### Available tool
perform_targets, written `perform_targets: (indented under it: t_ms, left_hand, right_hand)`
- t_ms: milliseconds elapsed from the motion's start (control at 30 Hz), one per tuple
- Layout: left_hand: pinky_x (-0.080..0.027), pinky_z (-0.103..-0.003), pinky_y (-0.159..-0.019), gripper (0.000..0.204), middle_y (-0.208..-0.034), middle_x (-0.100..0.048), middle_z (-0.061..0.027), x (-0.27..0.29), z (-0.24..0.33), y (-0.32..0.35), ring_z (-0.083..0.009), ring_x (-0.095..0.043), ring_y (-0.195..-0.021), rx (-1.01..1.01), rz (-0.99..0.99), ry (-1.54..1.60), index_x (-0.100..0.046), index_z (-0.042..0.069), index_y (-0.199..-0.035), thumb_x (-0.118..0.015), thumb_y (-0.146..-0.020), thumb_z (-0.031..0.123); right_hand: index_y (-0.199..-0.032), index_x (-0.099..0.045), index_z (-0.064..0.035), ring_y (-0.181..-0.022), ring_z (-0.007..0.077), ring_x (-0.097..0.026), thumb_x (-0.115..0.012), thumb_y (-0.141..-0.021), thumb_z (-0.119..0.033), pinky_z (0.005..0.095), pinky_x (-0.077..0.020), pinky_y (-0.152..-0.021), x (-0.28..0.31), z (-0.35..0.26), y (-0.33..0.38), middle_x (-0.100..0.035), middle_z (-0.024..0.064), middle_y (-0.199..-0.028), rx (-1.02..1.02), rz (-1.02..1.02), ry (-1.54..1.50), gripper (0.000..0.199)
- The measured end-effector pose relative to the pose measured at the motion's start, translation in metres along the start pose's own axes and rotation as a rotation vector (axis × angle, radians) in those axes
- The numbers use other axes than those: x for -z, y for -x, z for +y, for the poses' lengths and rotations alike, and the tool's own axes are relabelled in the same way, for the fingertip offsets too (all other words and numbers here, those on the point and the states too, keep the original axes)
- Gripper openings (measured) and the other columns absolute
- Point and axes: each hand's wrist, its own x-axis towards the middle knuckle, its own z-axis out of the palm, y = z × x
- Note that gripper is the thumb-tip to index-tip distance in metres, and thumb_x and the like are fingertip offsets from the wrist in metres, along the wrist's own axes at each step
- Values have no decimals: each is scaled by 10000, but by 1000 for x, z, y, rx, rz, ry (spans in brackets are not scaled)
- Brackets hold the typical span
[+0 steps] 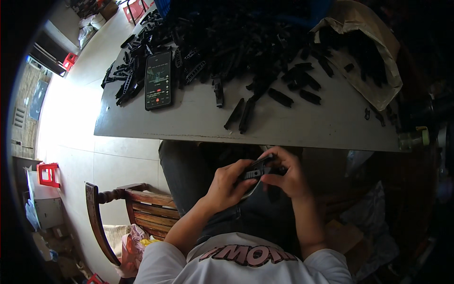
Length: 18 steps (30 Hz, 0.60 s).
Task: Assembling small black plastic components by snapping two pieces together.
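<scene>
Over my lap, just off the table's near edge, both hands hold a black plastic part (255,173) with slots and a small round hole. My left hand (229,183) grips its left end, thumb below and fingers above. Around the right end my right hand (288,176) closes with thumb and fingers; what its fingertips press on is partly hidden. Nearest on the table lie two long black plastic strips (240,113). Past them a large heap of similar black parts (227,42) covers the far side of the table.
A phone (158,80) with a lit screen lies on the grey table (189,124), left of centre. An open brown paper bag (385,90) holding black parts is at the right. A jar (412,140) stands by the right corner. Beside me is a wooden chair (151,206).
</scene>
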Motion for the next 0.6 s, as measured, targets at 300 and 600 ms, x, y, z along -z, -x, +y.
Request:
perform_targets:
  t_ms: [300,600]
  left_hand:
    - [-471,-368,-738,292,-922,-601,-113,29,-12,-9,-313,-583,-867,17,62,-405,-597,60,-1000,-665,-738,169]
    - [-448,-381,-650,195,-884,-550,-92,28,-28,-76,-281,-542,-827,-18,389,-843,-542,60,-893,-641,-727,90]
  right_hand:
    - [-1047,-572,-28,-733,82,-551,-651,-823,-186,222,-433,-667,-6,18,-14,-611,41,-870,194,188,456,285]
    - [-969,-604,10,-719,225,-602,-588,-822,-59,298,-478,-628,49,-12,-102,-594,112,-879,612,529,1597,163]
